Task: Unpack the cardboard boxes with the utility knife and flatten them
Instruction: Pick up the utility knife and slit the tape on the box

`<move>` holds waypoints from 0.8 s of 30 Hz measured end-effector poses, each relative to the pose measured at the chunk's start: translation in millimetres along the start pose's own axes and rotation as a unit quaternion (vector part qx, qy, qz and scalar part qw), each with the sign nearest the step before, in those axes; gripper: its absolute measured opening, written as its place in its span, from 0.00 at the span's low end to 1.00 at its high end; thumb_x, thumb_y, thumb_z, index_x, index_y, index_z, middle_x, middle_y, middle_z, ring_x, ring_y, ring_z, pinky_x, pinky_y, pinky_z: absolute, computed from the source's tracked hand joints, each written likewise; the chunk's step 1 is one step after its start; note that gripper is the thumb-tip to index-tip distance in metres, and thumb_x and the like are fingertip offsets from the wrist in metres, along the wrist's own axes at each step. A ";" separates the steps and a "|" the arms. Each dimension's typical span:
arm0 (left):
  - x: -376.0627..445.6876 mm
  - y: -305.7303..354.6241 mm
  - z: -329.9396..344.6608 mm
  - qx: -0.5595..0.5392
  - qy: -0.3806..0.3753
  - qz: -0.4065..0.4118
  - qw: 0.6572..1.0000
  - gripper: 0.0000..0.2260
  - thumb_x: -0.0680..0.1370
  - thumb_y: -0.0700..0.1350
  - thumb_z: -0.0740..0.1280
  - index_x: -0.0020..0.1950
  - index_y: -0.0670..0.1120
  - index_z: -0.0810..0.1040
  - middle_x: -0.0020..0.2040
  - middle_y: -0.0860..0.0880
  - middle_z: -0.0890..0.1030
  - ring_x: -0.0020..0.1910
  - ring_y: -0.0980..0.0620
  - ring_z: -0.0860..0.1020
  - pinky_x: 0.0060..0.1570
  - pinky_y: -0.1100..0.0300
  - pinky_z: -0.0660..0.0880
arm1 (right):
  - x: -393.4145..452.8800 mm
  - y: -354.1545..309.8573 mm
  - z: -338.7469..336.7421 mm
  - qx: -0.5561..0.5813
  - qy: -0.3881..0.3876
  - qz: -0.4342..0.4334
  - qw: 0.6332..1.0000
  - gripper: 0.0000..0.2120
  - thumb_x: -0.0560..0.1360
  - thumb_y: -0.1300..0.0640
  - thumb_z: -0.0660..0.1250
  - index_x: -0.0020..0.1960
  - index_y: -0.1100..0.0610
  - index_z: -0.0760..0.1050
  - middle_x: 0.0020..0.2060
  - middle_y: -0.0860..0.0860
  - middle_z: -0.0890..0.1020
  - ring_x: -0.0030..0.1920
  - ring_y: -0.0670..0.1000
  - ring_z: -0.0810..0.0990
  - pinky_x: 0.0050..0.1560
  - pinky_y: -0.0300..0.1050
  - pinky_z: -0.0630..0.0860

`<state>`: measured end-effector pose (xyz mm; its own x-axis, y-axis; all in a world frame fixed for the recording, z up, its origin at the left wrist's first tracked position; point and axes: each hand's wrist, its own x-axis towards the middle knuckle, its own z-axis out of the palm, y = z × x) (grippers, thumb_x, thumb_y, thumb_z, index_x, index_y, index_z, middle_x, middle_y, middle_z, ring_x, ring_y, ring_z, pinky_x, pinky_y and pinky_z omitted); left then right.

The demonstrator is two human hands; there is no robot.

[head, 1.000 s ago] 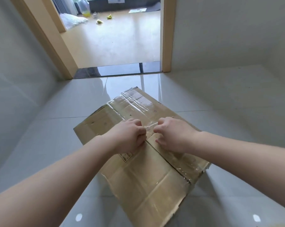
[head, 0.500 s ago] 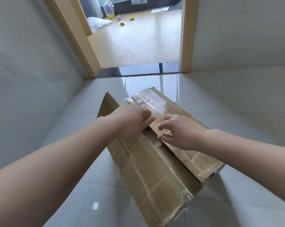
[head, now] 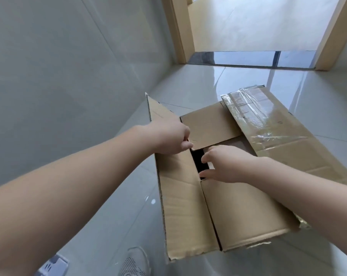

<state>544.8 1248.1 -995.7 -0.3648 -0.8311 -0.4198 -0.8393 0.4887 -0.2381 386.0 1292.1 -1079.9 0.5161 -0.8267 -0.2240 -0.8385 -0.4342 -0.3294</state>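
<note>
We are opening the cardboard box [head: 238, 212]: left hand [head: 168, 137] fingers pinching the far inner flap [head: 208, 126], right hand [head: 226, 164] fingers spread at the dark gap between flaps. Outer flaps are standing open; emptying and flattening are remaining, we judge.

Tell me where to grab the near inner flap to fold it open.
Take the near inner flap by its free far edge at the dark gap, where the right hand is. Come from above, fingers hooked under that edge, then lift toward you: its hinge seems to run along the near side.
</note>
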 end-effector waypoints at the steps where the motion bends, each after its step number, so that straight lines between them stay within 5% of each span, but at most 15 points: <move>1: 1.0 -0.7 12.3 0.000 -0.025 -0.014 1.000 0.17 0.80 0.59 0.58 0.55 0.48 0.75 0.49 0.48 0.77 0.47 0.46 0.74 0.42 0.57 0.70 | 2.0 2.4 6.6 -0.008 -0.029 0.001 1.000 0.21 0.74 0.39 0.64 0.54 0.56 0.77 0.48 0.51 0.79 0.50 0.55 0.78 0.50 0.51 0.77; 6: 23.9 9.7 82.4 -0.172 -0.080 -0.135 0.972 0.25 0.76 0.64 0.59 0.59 0.45 0.70 0.57 0.45 0.77 0.50 0.45 0.75 0.47 0.54 0.72 | -2.4 18.9 27.5 -0.040 -0.081 0.009 0.996 0.22 0.74 0.38 0.63 0.57 0.54 0.76 0.51 0.51 0.78 0.54 0.55 0.77 0.49 0.47 0.74; 9: 40.8 24.5 98.3 -0.312 -0.105 -0.221 0.918 0.26 0.72 0.67 0.61 0.48 0.43 0.72 0.43 0.45 0.80 0.39 0.45 0.80 0.46 0.53 0.79 | -9.0 28.0 29.0 -0.055 -0.060 0.030 0.996 0.21 0.76 0.37 0.59 0.55 0.54 0.76 0.50 0.51 0.76 0.54 0.55 0.76 0.47 0.46 0.70; 11: 48.5 33.8 98.5 -0.398 -0.108 -0.230 0.881 0.16 0.74 0.54 0.64 0.38 0.42 0.72 0.32 0.43 0.78 0.31 0.43 0.80 0.38 0.57 0.81 | -12.3 34.0 27.1 -0.063 -0.065 0.056 0.994 0.22 0.78 0.38 0.55 0.54 0.54 0.75 0.52 0.52 0.75 0.56 0.55 0.74 0.49 0.47 0.70; 14: 56.9 39.1 97.9 -0.481 -0.103 -0.229 0.840 0.08 0.73 0.39 0.58 0.38 0.36 0.73 0.32 0.38 0.79 0.29 0.41 0.81 0.33 0.58 0.80 | -14.9 37.2 23.5 -0.082 -0.083 0.089 0.989 0.24 0.80 0.38 0.51 0.58 0.55 0.76 0.57 0.55 0.74 0.60 0.57 0.71 0.57 0.49 0.70; 24: 119.7 28.9 82.2 -0.458 -0.028 -0.163 0.873 0.09 0.72 0.38 0.56 0.44 0.35 0.73 0.34 0.36 0.81 0.30 0.40 0.82 0.37 0.53 0.82 | -55.2 71.9 -54.3 -0.282 -0.016 0.161 0.946 0.22 0.80 0.39 0.53 0.60 0.53 0.75 0.57 0.55 0.74 0.60 0.58 0.69 0.70 0.55 0.57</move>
<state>510.0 1184.6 -1124.8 -0.0468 -0.8595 -0.5090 -0.8749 -0.2107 0.4362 287.8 1287.2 -1041.4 0.2166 -0.9411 -0.2595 -0.9084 -0.2916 0.2995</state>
